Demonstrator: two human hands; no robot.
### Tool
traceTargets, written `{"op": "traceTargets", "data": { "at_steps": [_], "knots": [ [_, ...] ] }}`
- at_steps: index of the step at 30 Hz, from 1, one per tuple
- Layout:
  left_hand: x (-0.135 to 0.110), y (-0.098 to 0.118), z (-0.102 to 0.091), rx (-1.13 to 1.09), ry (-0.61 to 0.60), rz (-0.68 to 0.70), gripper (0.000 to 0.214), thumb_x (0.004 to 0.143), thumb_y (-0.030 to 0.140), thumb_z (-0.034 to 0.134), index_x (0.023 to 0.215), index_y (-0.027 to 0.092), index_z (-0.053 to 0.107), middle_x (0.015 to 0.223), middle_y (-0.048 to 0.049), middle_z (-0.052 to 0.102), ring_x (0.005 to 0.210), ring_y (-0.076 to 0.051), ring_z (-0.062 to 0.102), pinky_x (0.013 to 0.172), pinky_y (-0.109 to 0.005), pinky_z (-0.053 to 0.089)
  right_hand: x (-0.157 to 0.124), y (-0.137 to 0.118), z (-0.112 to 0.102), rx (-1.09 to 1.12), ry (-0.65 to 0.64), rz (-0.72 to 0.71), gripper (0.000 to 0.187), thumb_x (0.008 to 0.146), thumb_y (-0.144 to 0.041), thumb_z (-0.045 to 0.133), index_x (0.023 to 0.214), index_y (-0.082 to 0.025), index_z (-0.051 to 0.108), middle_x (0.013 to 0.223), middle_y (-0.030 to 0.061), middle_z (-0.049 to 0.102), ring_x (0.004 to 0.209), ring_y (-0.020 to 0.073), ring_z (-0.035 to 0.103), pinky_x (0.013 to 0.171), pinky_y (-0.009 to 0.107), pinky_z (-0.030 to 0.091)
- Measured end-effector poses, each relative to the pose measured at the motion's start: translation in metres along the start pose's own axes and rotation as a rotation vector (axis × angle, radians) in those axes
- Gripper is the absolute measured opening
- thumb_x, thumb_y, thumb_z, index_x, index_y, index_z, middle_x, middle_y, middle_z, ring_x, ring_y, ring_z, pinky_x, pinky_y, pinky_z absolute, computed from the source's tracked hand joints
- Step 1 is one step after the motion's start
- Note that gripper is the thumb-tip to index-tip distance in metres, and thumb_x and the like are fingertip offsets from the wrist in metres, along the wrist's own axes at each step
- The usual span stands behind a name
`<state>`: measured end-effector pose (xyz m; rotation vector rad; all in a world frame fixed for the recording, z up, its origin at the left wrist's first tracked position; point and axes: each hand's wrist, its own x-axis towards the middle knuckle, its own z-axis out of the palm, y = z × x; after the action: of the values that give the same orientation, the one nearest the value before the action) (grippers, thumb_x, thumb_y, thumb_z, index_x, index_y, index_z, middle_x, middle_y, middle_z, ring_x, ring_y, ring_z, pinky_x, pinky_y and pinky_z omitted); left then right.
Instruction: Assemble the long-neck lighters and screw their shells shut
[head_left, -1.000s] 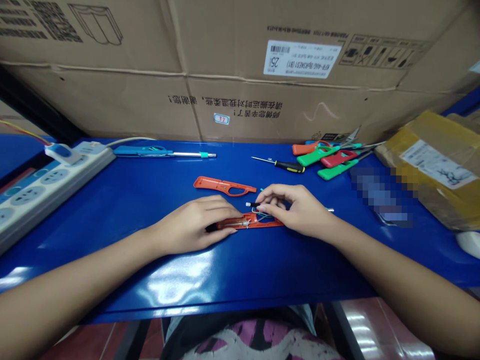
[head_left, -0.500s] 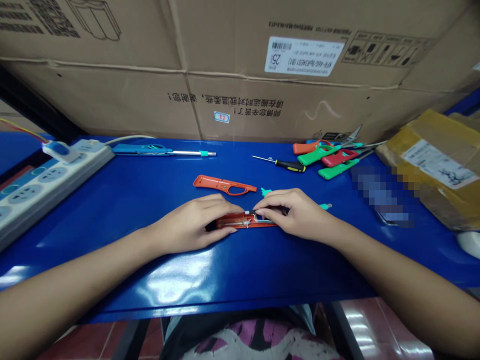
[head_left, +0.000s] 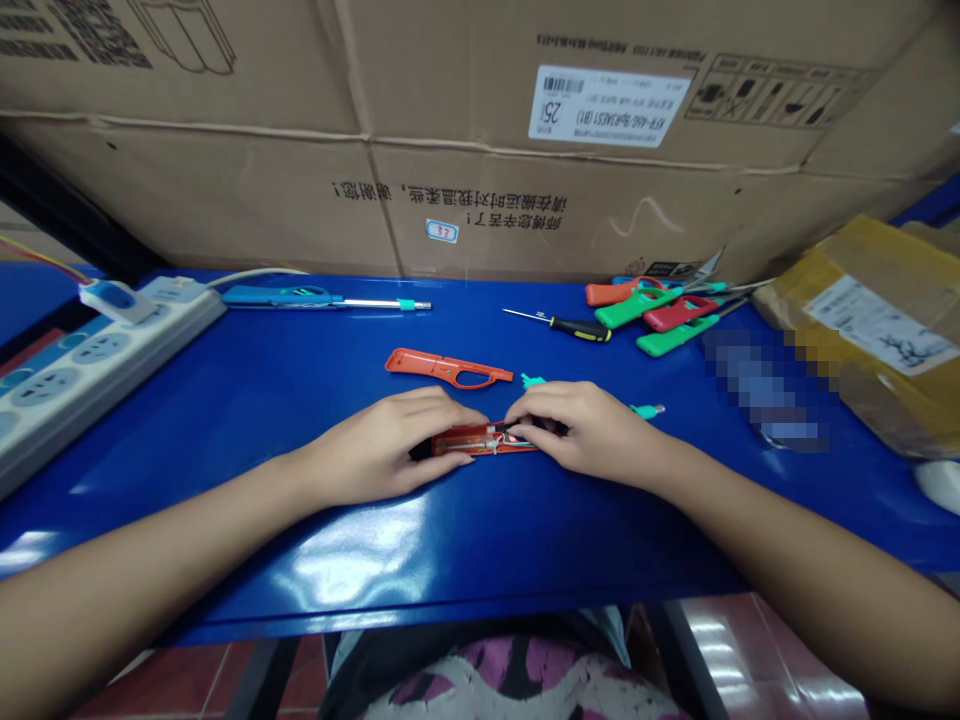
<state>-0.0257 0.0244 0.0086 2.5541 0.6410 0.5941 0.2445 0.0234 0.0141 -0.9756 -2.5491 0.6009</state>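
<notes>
The step in hand looks like seating a small dark part (head_left: 502, 428) inside the open orange shell (head_left: 461, 440), which lies on the tabletop (head_left: 525, 540) between the two hands; the left hand (head_left: 394, 440) clasps the shell's left end between thumb and fingers, while the right hand (head_left: 589, 430) has its grip pinched on the dark part, mostly hidden by the fingertips. The next move seems to call for light, exact pressure, with the shell steadied and the wires kept clear of its rim. Counting: one loose orange half (head_left: 424, 366) just beyond the hands, one teal piece (head_left: 532, 381) near the right fingers, one screwdriver (head_left: 577, 328), one blue lighter (head_left: 285, 297), one power strip (head_left: 97, 350), and, in the pile, two green handles (head_left: 637, 307), one red handle (head_left: 679, 314) and one orange handle (head_left: 609, 292)
</notes>
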Motion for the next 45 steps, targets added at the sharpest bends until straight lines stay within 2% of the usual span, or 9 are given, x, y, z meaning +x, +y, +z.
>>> {"op": "traceTargets", "data": {
  "at_steps": [8,14,17,21,25,30,35,39,45],
  "knots": [
    [0.002,0.003,-0.001,0.073,-0.077,0.088,0.032,0.101,0.021,0.054,0.133,0.020,0.059,0.126,-0.0075,0.070,0.103,-0.019,0.062,0.091,-0.032,0.054,0.002,0.000,0.002,0.039,0.016,0.011,0.012,0.095,-0.017,0.060,0.099,-0.018,0.071,0.095,0.0038,0.072,0.085,0.0148,0.065,0.076,0.027,0.047],
    [0.003,0.007,-0.002,0.151,-0.103,0.066,0.033,0.104,0.023,0.048,0.135,0.018,0.058,0.105,-0.0078,0.073,0.094,-0.020,0.062,0.082,-0.032,0.055,-0.001,-0.004,-0.017,0.067,0.101,0.049,0.010,0.094,-0.018,0.059,0.091,-0.018,0.069,0.084,0.0020,0.066,0.072,0.0122,0.058,0.068,0.025,0.043],
    [0.004,0.009,-0.003,0.165,-0.097,0.055,0.032,0.103,0.024,0.048,0.133,0.018,0.059,0.104,-0.0079,0.073,0.093,-0.019,0.062,0.081,-0.031,0.055,-0.005,-0.006,-0.029,0.078,-0.022,0.034,0.008,0.092,-0.019,0.062,0.088,-0.018,0.068,0.087,0.0029,0.067,0.077,0.0137,0.060,0.071,0.027,0.045],
    [0.003,0.010,-0.005,0.208,-0.084,0.066,0.031,0.102,0.023,0.049,0.131,0.019,0.061,0.099,-0.0069,0.074,0.090,-0.019,0.063,0.078,-0.030,0.054,-0.008,-0.006,-0.034,0.075,-0.189,-0.002,0.007,0.091,-0.021,0.066,0.097,-0.020,0.070,0.098,0.0051,0.069,0.090,0.0178,0.063,0.080,0.031,0.049],
    [0.001,0.007,-0.008,0.239,-0.093,0.134,0.034,0.100,0.019,0.052,0.133,0.021,0.060,0.111,-0.0069,0.075,0.094,-0.020,0.064,0.083,-0.032,0.054,-0.006,-0.005,-0.028,0.077,-0.185,-0.018,0.011,0.096,-0.021,0.061,0.100,-0.020,0.071,0.100,0.0062,0.071,0.095,0.0190,0.064,0.085,0.033,0.050],
    [0.000,0.008,-0.009,0.308,-0.154,0.166,0.047,0.097,0.014,0.049,0.144,0.023,0.052,0.135,-0.0074,0.066,0.106,-0.024,0.062,0.094,-0.038,0.052,-0.003,-0.003,-0.022,0.095,-0.191,-0.027,0.011,0.095,-0.019,0.062,0.102,-0.020,0.071,0.101,0.0046,0.073,0.096,0.0187,0.064,0.087,0.033,0.050],
    [-0.001,0.011,-0.008,0.372,-0.188,0.142,0.057,0.093,0.015,0.051,0.148,0.025,0.047,0.137,-0.0091,0.063,0.099,-0.025,0.060,0.086,-0.038,0.052,-0.004,-0.002,-0.024,0.110,-0.164,-0.049,0.010,0.095,-0.021,0.062,0.102,-0.022,0.069,0.101,0.0050,0.071,0.098,0.0193,0.063,0.088,0.034,0.050],
    [-0.001,0.011,-0.009,0.387,-0.209,0.146,0.062,0.090,0.013,0.049,0.151,0.025,0.044,0.140,-0.0086,0.061,0.098,-0.025,0.059,0.082,-0.038,0.052,-0.008,0.001,-0.037,0.108,-0.127,0.010,0.012,0.091,-0.020,0.063,0.102,-0.021,0.066,0.106,0.0064,0.066,0.097,0.0192,0.062,0.086,0.033,0.050],
    [-0.002,0.009,-0.009,0.425,-0.255,0.154,0.063,0.090,0.012,0.044,0.152,0.022,0.042,0.147,-0.0059,0.057,0.104,-0.027,0.061,0.087,-0.042,0.051,-0.015,0.006,-0.047,-0.009,-0.287,0.132,0.010,0.092,-0.023,0.061,0.101,-0.022,0.064,0.100,0.0041,0.067,0.087,0.0186,0.062,0.076,0.030,0.047]
  ]
}}
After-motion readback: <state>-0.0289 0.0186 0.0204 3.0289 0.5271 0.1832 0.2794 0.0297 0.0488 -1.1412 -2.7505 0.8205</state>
